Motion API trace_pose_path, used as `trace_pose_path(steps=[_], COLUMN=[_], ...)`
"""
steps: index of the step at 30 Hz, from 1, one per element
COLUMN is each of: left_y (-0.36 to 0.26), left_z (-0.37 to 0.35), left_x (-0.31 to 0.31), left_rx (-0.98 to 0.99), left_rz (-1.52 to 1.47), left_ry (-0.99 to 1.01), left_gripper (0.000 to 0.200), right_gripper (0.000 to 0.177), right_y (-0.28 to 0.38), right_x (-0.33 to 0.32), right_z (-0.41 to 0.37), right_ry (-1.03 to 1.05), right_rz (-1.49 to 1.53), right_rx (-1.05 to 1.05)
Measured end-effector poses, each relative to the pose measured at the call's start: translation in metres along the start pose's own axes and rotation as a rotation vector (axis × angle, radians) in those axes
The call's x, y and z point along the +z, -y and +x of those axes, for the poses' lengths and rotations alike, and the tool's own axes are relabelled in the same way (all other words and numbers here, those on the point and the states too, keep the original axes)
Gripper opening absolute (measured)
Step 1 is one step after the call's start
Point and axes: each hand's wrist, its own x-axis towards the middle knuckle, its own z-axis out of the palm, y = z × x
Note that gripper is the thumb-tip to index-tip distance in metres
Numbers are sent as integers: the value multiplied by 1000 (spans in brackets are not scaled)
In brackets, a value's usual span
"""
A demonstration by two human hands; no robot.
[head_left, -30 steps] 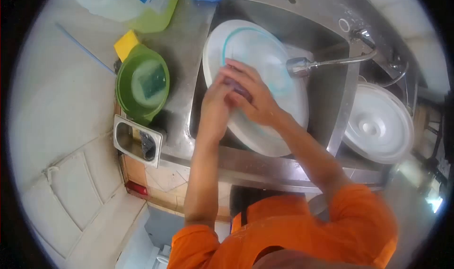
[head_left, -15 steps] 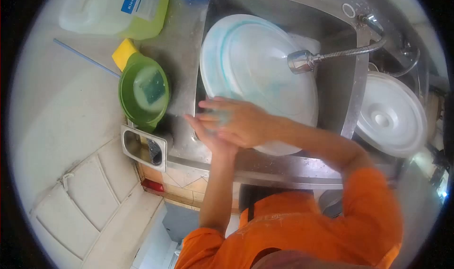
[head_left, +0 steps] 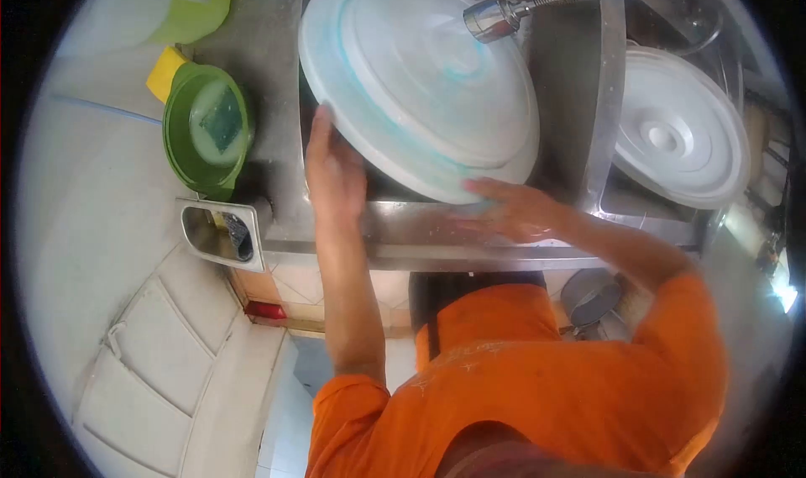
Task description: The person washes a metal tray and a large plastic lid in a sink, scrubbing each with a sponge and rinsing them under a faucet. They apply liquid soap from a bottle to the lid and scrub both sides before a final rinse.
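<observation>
A large round white lid point(head_left: 437, 83) with blue-green streaks lies tilted in the steel sink. My left hand point(head_left: 334, 175) is at the lid's left rim, one digit up along the edge and the others partly hidden beside it. At the near rim, my right hand point(head_left: 514, 211) grips with the thumb on top and the fingers below, slightly blurred. Above the lid hangs the metal spray head point(head_left: 493, 19) of a flexible tap; I cannot make out any water running from it.
On the left stand a green bowl point(head_left: 172, 146) holding liquid and a dark green pad, a yellow sponge point(head_left: 164, 73), a small steel container point(head_left: 191, 226) and a jug of yellow-green liquid point(head_left: 197, 16). A second white lid point(head_left: 701, 138) rests right of the sink point(head_left: 603, 117).
My hands, pressed together over the sink's near edge before, have parted and moved to the lid's rim, left hand to the left side, right hand to the near side. The view has shifted.
</observation>
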Motion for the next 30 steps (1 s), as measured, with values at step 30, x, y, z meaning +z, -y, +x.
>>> trace_pose_path(steps=[30], left_y=[66], left_z=[-63], left_x=[9], left_rx=[-23], left_rz=[443], left_ry=[-94], left_gripper=[72], right_gripper=[27], right_y=[52], right_x=[-8], right_z=[63], right_ry=[-794], right_rz=[324], right_rx=[534])
